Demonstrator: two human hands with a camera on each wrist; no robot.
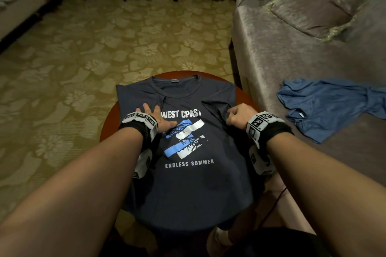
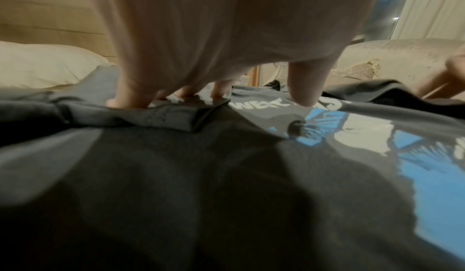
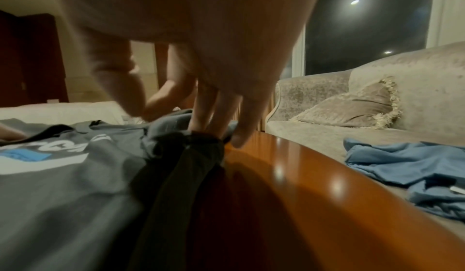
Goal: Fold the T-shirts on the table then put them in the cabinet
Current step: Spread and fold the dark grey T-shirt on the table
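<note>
A dark navy T-shirt with a white and blue "WEST COAST / ENDLESS SUMMER" print (image 1: 188, 173) lies face up on a round reddish-brown polished wooden table (image 1: 249, 98). Its long axis runs from 12 o'clock to 6 o'clock in the head view, with the collar at 12 and the hem hanging over the near table edge at 6. Both sleeves are turned in over the chest.

The left hand (image 1: 155, 118) lies flat on the folded-in sleeve at about 10 o'clock of the print, fingers spread and straight, pressing the cloth down. The right hand (image 1: 238, 116), at about 2 o'clock of the print, has its fingers curled and bunches a fold of the shirt's right side near the table edge.

A crumpled lighter blue T-shirt (image 1: 334, 106) lies at 3 o'clock on a grey velvet sofa (image 1: 271, 52), apart from the table. A fringed grey cushion (image 1: 313, 14) sits further back on the sofa at 1 o'clock. A yellow-green floral carpet (image 1: 104, 48) covers the floor beyond the table.
</note>
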